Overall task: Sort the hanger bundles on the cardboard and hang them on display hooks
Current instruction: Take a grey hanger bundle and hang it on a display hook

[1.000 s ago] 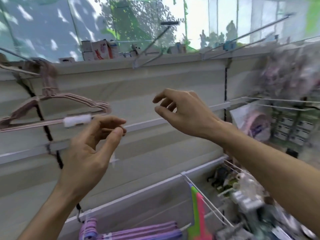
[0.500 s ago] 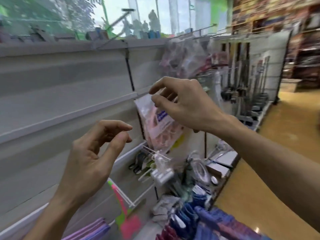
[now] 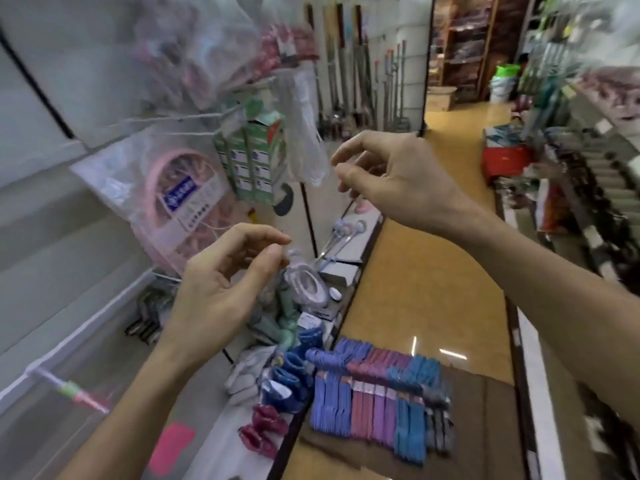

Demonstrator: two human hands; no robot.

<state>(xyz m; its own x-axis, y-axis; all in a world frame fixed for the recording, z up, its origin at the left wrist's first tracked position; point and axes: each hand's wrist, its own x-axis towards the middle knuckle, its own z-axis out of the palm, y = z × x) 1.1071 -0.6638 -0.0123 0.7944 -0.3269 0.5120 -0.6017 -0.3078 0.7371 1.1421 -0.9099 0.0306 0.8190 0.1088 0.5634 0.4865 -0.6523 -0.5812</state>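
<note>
Several hanger bundles (image 3: 377,403) in blue, pink and purple lie side by side on a brown sheet of cardboard (image 3: 485,427) on the floor, low in the view. My left hand (image 3: 225,292) hovers in the air above the shelf base, fingers loosely curled, holding nothing. My right hand (image 3: 391,174) is raised higher and to the right, fingers also loosely curled and empty. Both hands are well above the bundles. A display hook (image 3: 65,389) sticks out of the wall panel at lower left with a pink and green piece on it.
A white slat-wall shelf (image 3: 52,237) runs along the left with bagged pink goods (image 3: 180,202), green boxes (image 3: 256,161) and small items on its base. An orange-floored aisle (image 3: 426,271) leads away. More shelving (image 3: 588,202) lines the right side.
The view has swung right and down from the wall with the hung pink hangers to the aisle. The cardboard and bundles have come into view. Both hands stay raised and empty.
</note>
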